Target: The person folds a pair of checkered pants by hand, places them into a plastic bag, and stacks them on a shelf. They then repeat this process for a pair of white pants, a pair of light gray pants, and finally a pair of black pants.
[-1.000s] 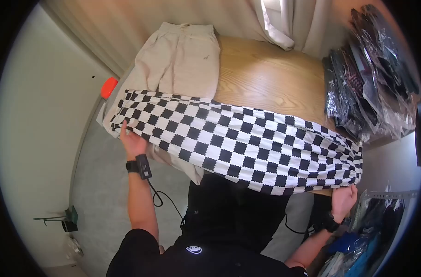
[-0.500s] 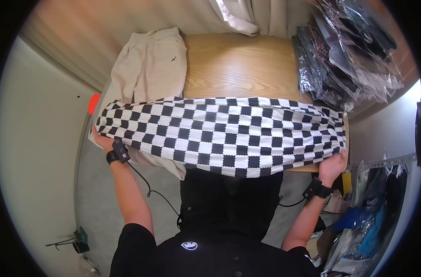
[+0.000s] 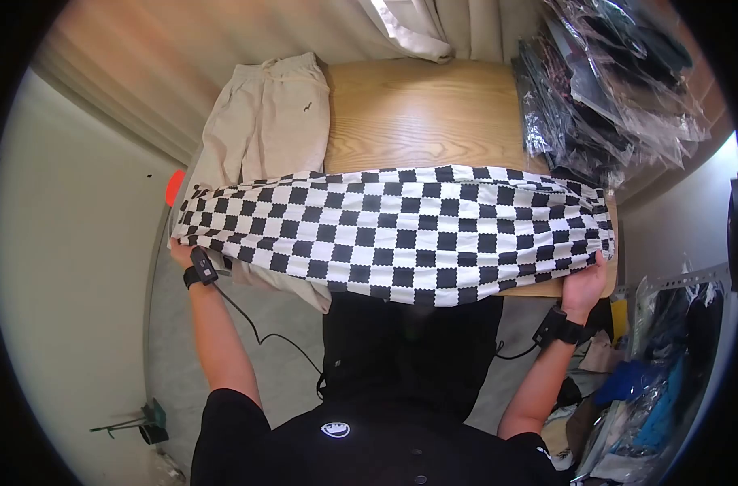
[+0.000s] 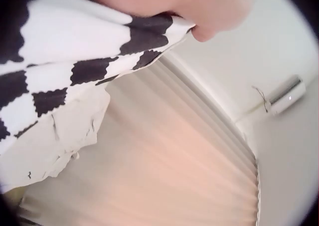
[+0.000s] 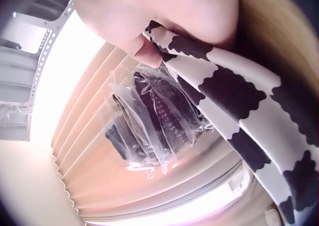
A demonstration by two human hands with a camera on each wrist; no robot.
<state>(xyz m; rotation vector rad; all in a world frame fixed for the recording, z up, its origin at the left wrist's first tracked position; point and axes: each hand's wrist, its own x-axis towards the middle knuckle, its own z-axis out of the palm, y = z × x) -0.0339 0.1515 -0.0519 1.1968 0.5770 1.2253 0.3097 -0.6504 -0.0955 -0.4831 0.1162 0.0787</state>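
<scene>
Black-and-white checkered pants (image 3: pixel 385 231), folded lengthwise, stretch sideways across the front of the table. The left end narrows, and the right end is gathered. My left hand (image 3: pixel 182 253) pinches the near corner of the left end; in the left wrist view the fabric runs between thumb and fingers. At the gathered right end, my right hand (image 3: pixel 586 285) grips the near corner, and the right wrist view shows the cloth (image 5: pixel 232 94) bunched in its fingers. Beige sweatpants (image 3: pixel 292 121) with a drawstring lie under the checkered pair, their waist toward the curtain.
Clothes in clear plastic bags (image 3: pixel 604 105) are piled at the table's back right. The wooden tabletop (image 3: pixel 421 113) shows behind the checkered pants. A beige curtain (image 3: pixel 174 89) hangs along the back. Low on the right stands a metal shelf (image 3: pixel 676 283) with more bagged clothes.
The head view has shifted, so the table sits straighter in it. Both hands keep hold of the checkered pants, which now lie more level across the view.
</scene>
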